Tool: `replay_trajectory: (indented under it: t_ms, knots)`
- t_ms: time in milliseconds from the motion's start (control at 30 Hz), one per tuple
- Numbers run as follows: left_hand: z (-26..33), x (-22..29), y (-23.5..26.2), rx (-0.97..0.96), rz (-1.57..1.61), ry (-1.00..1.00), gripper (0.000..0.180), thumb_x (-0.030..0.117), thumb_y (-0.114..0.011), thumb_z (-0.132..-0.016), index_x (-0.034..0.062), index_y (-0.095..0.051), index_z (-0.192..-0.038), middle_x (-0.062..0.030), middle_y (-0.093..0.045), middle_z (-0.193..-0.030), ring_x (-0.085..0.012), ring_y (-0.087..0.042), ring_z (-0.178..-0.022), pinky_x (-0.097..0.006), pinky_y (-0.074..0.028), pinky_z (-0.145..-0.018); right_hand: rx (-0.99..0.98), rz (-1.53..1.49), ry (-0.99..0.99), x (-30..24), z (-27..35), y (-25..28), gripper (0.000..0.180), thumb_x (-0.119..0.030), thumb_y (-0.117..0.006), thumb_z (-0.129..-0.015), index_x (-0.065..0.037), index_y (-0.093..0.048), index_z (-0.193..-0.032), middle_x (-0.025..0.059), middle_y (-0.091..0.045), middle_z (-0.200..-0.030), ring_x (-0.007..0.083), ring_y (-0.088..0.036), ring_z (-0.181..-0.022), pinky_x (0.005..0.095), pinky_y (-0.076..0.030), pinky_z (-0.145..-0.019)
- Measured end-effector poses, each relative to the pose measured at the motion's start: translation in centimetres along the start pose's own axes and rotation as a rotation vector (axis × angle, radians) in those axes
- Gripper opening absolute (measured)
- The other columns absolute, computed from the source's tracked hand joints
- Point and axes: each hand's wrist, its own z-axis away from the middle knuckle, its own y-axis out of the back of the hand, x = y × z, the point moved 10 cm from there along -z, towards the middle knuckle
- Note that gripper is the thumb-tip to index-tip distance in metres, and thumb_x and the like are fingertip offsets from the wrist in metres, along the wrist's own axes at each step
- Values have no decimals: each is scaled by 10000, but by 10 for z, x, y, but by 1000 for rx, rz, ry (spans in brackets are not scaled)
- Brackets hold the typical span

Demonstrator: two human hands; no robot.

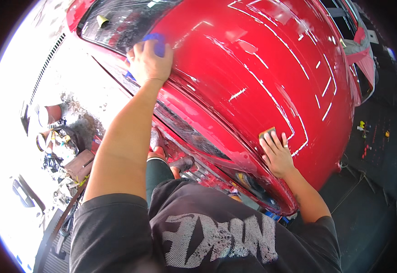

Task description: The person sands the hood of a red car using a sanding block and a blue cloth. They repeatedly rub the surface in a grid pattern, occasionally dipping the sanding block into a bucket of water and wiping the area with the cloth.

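Closest to the lens sits the person's dark grey T-shirt (198, 236), its chest filling the lower edge, with both bare forearms rising from it toward the car.

Largest of all is the red car (262, 77), its glossy bonnet spreading over the upper and right part of the view, streaked with white reflections. At the car's upper left end lies the dark windscreen (116, 22), wet and smeared. Along the car's lower edge runs a dark trim strip with a grille-like opening, just above the shirt.

Left of the car lies pale, overexposed ground with a heap of clutter (59, 150): a reddish bucket-like pot, straps and dark bits, all too washed out to tell apart. Right of the car the floor is dark, with a few small yellow and red pieces (364, 129) lying well apart from the bodywork.

On the car, near the base of the windscreen, the left hand (149, 61) presses down with fingers curled over a blue cloth (155, 43), which peeps out above the knuckles and touches the paint. Lower on the car's right flank, the right hand (276, 154) lies flat, fingers straight and together, its fingertips resting on a small yellow-and-dark sponge pad (266, 133) held against the red panel.
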Motion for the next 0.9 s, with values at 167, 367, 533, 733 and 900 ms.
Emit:
replay_trajectory:
  t_ms: [167, 367, 533, 733, 900]
  knots:
    - [1, -9, 10, 49, -6, 1, 382, 476, -744, -896, 221, -776, -1179, -94, -673, -1331, -353, -531, -1339, -551, -388, -1144, 185, -14, 146, -63, -131, 73, 653, -305, -627, -1068, -166, -420, -1671, 77, -385, -1743, 300, -256, -1657, 650, -151, -1322]
    - [6, -13, 1, 40, 51, -14, 310, 455, -722, -940, 224, -770, -1140, -86, -672, -1305, -361, -530, -1324, -576, -344, -1144, 358, 16, 191, -134, -316, 143, 545, -298, -521, -1114, -150, -459, -1635, 69, -421, -1723, 300, -279, -1647, 607, -223, -1320]
    - [-1, -24, 5, 36, 109, 27, 289, 432, -719, -943, 204, -769, -1114, -69, -675, -1300, -357, -537, -1308, -568, -341, -1142, 232, 30, 131, -109, -247, 126, 617, -281, -551, -1102, -166, -387, -1685, 62, -330, -1773, 298, -242, -1661, 605, -185, -1335]
    - [-42, -61, -9, 26, 241, -10, 274, 427, -743, -942, 172, -763, -1042, -115, -666, -1216, -378, -571, -1216, -616, -375, -1083, 8, 87, 61, -59, -146, 77, 693, -322, -604, -1085, -162, -344, -1707, 78, -295, -1788, 312, -194, -1677, 652, -113, -1331]
    - [-85, -127, -13, 85, 58, 197, 353, 509, -700, -970, 189, -762, -1106, -115, -656, -1311, -386, -529, -1302, -590, -316, -1148, 239, 73, 94, -134, -313, 149, 623, -314, -537, -1114, -150, -366, -1690, 68, -326, -1772, 301, -226, -1666, 653, -192, -1311]
